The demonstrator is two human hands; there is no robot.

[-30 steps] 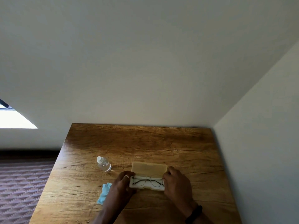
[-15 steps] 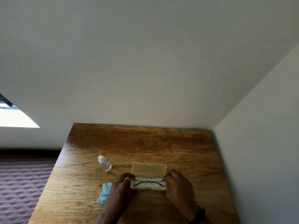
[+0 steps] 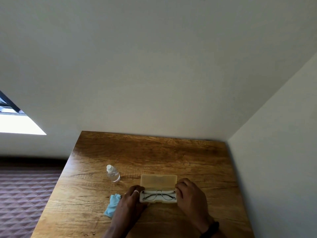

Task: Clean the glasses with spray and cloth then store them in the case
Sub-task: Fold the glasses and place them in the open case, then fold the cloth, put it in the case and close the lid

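Note:
A cream glasses case (image 3: pixel 158 181) lies open on the wooden table (image 3: pixel 154 155), its lid standing up at the back. Thin dark-framed glasses (image 3: pixel 158 195) lie folded in the tray of the case. My left hand (image 3: pixel 131 201) grips the left end of the case, fingers curled at the lid's corner. My right hand (image 3: pixel 190 196) grips the right end the same way. A small clear spray bottle (image 3: pixel 113 174) stands to the left of the case. A light blue cloth (image 3: pixel 112 205) lies crumpled beside my left wrist.
White walls close the table in at the back and on the right (image 3: pixel 274 152). The table's left edge drops to a quilted brown surface (image 3: pixel 22 194). A bright window (image 3: pixel 15 122) shows at the far left.
Both hands stay on the ends of the open case, fingers shifted up to the lid's corners. The glasses lie in the tray as before.

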